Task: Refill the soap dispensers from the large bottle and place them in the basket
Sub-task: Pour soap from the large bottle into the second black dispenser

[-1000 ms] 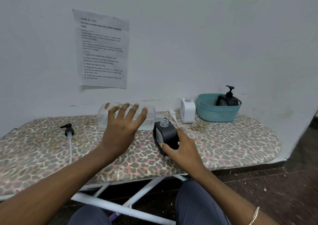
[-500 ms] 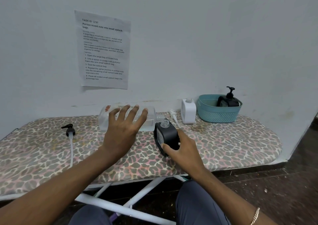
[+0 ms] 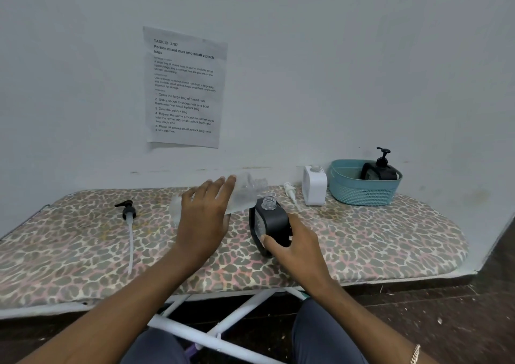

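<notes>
Refill step: left hand [image 3: 204, 219] grasps large bottle [image 3: 245, 193] at 10 o'clock of black dispenser [image 3: 271, 221], gripped by right hand [image 3: 295, 249]; pouring likely needs mouths aligned.

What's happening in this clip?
A person works at a leopard-print ironing board. The right hand grips an open black dispenser; the left hand holds the big clear bottle, tilted beside it. Another black dispenser, pump on, sits in the teal basket. A white dispenser stands open beside the basket, and two loose pumps lie on the board.
</notes>
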The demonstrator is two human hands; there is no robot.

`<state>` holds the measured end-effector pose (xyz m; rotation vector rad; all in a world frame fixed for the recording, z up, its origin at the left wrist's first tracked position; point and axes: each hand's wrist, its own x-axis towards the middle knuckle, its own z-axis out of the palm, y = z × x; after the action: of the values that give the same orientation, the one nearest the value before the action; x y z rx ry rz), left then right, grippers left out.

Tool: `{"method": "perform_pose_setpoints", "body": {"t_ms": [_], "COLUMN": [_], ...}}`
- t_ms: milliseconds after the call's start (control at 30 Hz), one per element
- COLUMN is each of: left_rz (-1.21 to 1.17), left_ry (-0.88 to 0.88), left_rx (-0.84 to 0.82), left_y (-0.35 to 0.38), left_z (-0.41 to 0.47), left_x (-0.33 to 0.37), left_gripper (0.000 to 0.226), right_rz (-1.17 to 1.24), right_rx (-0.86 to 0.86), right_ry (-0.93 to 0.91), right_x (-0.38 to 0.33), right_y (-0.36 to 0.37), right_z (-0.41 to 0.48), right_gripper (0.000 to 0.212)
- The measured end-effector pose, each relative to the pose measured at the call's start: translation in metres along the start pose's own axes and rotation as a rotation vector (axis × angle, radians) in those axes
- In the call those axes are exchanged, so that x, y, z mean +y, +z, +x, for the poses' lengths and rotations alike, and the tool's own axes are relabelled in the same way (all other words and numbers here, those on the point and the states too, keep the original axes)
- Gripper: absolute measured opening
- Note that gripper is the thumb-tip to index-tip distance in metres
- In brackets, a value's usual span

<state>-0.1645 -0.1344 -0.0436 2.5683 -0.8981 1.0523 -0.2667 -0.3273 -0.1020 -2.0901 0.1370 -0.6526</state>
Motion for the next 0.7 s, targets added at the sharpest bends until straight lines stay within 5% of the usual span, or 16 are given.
{"method": "perform_pose_setpoints", "body": {"t_ms": [400, 700], "left_rz": [-0.518, -0.606], "left_ry": [-0.514, -0.583], "left_rx": [0.152, 0.182], "left_y": [0.006, 0.019], "left_z": [-0.018, -0.042], "left_x": [-0.042, -0.053], "left_gripper": [0.061, 0.066], "right_rz": [-0.015, -0.07], "right_rx": [0.034, -0.015], "right_ry": [-0.068, -0.025], "right_x": [-0.002, 0.005], "right_y": [0.018, 0.026], "right_z": [-0.006, -0.006], "right_gripper": [0.034, 0.04]}}
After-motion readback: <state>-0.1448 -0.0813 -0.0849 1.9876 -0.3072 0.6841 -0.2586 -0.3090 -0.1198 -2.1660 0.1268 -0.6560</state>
